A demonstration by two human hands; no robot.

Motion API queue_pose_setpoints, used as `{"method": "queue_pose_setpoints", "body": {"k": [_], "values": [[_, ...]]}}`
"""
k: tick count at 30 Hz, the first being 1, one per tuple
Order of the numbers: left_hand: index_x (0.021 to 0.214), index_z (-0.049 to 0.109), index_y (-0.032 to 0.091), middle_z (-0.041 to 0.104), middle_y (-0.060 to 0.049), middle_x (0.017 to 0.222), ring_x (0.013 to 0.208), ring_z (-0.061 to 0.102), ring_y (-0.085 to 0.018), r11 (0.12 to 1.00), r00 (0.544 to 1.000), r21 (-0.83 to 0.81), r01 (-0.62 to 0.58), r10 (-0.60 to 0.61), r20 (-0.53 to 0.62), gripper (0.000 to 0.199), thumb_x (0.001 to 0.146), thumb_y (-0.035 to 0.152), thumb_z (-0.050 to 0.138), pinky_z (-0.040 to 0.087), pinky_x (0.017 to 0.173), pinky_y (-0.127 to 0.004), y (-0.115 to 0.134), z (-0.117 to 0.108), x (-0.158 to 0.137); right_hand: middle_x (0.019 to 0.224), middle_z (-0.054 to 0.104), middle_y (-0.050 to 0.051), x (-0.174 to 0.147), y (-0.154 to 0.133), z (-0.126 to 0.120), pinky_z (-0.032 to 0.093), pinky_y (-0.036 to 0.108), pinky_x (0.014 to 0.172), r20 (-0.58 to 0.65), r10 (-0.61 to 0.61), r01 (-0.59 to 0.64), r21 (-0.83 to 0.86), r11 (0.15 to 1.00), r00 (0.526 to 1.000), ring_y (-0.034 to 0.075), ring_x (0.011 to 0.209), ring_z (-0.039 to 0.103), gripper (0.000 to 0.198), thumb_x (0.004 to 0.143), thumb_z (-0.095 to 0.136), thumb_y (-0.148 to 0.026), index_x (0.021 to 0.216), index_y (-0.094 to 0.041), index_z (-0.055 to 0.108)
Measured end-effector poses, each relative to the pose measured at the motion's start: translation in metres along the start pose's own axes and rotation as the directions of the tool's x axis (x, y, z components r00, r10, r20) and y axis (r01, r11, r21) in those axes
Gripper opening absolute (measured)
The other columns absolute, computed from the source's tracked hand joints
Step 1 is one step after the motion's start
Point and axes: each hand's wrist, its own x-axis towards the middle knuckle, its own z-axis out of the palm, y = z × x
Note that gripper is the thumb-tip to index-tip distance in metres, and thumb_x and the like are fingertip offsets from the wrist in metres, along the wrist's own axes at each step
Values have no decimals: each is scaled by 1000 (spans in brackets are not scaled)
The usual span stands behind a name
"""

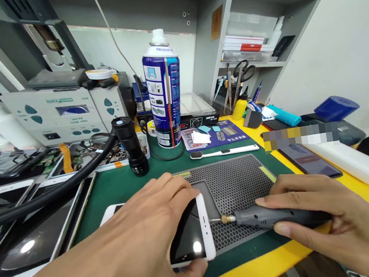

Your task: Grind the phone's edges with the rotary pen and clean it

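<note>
Centrally, the left hand (149,229) grips a white-framed phone (188,237) between thumb and fingers, the phone's right end over a grey honeycomb pad (240,176). The right hand (315,209) closes its fingers around a grey rotary tool (263,217), its thin tip (215,220) at that end; contact cannot be told. Behind stands a blue spray can (160,93).

1. Phone (189,239) in L grip (159,225), over work pad's (239,176) L part, mid desk (252,269).
2. Rotary tool (265,216) in R grip (333,208), R of phone, tip next to its R end.
3. Toothbrush (224,152) behind pad; spray can (166,99) behind it, to L.
4. Flashlight (131,146) L of can, parts tray (105,166) behind it.
5. Control unit (72,110) at back L, behind tray; screens (27,245) front L.
6. 2nd phone (307,156) R of pad.
</note>
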Motion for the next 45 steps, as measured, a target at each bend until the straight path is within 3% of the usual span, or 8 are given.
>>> {"method": "queue_pose_setpoints", "body": {"k": [31, 45], "values": [[143, 39, 41, 53, 7, 149, 134, 55, -24, 1000, 1000, 8, 1, -1, -11, 68, 82, 50, 68, 39, 122, -42, -1, 2, -2, 113, 73, 6, -4, 2, 3, 63, 28, 85, -18, 12, -12, -1, 1000, 1000, 20, 100, 75, 36, 87, 70, -36, 124, -35, 71], [143, 45, 39, 54, 3, 149, 136, 53, -28, 1000, 999, -23, -1, 0, -53, 69, 79, 47, 71, 41, 120, -41, -1, 2, -3, 112, 74, 8, -4, 1, 3, 63, 30, 85, -7, 32, -32, 31, 999, 999, 22, 99, 75, 38, 85, 72, -34, 123, -32, 73]]}}
